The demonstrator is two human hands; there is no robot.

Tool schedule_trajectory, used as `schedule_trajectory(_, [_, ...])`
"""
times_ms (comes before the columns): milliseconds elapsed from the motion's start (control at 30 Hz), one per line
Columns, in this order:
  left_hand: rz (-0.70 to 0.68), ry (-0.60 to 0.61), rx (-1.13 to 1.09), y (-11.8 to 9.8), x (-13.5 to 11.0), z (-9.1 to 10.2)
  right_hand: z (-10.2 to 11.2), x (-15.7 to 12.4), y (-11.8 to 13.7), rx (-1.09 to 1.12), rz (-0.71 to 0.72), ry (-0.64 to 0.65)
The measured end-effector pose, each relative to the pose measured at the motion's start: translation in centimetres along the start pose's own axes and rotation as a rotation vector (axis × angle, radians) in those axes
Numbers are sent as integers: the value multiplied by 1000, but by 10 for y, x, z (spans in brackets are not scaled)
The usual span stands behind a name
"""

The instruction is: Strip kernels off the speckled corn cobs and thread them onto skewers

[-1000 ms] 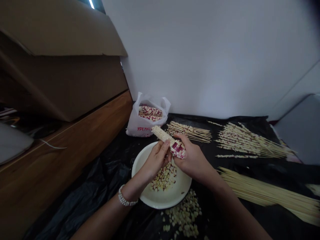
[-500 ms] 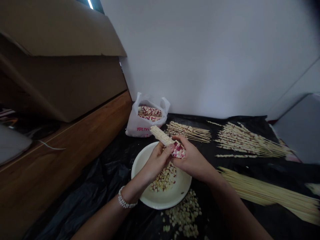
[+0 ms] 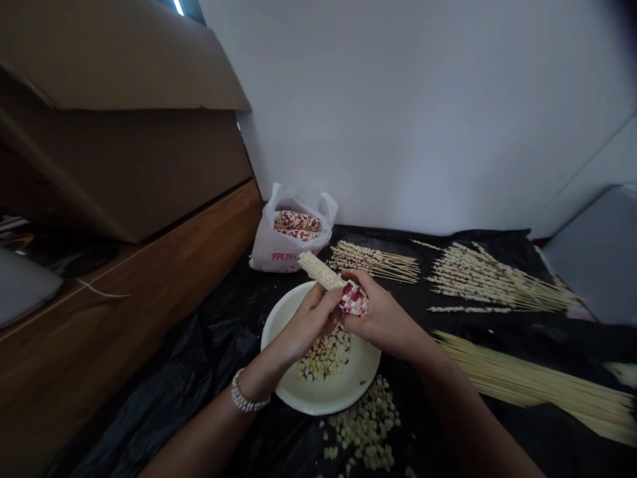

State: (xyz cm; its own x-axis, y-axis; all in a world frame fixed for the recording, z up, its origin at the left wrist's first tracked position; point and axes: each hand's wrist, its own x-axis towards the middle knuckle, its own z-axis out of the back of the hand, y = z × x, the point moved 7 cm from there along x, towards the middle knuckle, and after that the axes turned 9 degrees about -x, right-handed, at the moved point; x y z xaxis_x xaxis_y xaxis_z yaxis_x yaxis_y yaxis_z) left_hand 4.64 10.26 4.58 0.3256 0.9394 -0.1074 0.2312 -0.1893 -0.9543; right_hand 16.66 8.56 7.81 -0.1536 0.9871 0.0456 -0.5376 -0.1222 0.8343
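Note:
Both hands hold one ear of corn (image 3: 354, 299) above a white bowl (image 3: 283, 312). Its far end is stripped to a pale cob, while purple and white kernels still cover the near end. My right hand (image 3: 373, 309) is wrapped round the kernel-covered end. My left hand (image 3: 316, 312) closes on the middle, its thumb by the border between bare cob and kernels; its other fingertips are hidden beneath. Loose kernels (image 3: 323, 355) lie in the bowl, directly under the hands.
A white plastic bag (image 3: 269, 249) with corn ears stands behind the bowl. Kernel-threaded skewers (image 3: 468, 279) and bare sticks (image 3: 527, 382) lie to the right. More kernels (image 3: 368, 425) are spread on black sheeting (image 3: 199, 392). A cardboard box (image 3: 149, 159) rises at left.
My left thumb and wrist have shifted slightly left and back along the corn. The right hand keeps its hold, and the ear stays nearly in place.

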Motion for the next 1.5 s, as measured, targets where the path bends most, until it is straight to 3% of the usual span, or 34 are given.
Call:
schedule_trajectory(167, [124,76,-103,7,1,-2,-3,0,1,-83,11,10])
schedule_trajectory(400, [157,145,-210,3,-1,-8,2,-2,4,-165,44,-14])
schedule_trajectory(733, [-69,-98,-4,1,0,2,-10,-4,10,-342,100,-54])
schedule_trajectory(933, [8,-24,-78,5,0,-1,-3,-5,11,-313,111,-70])
schedule_trajectory(1033, [-40,5,-98,3,1,-4,-3,-5,10,-310,105,-64])
schedule_trajectory(1500, [-69,-125,43,0,-2,1,-10,-4,7,-284,88,-55])
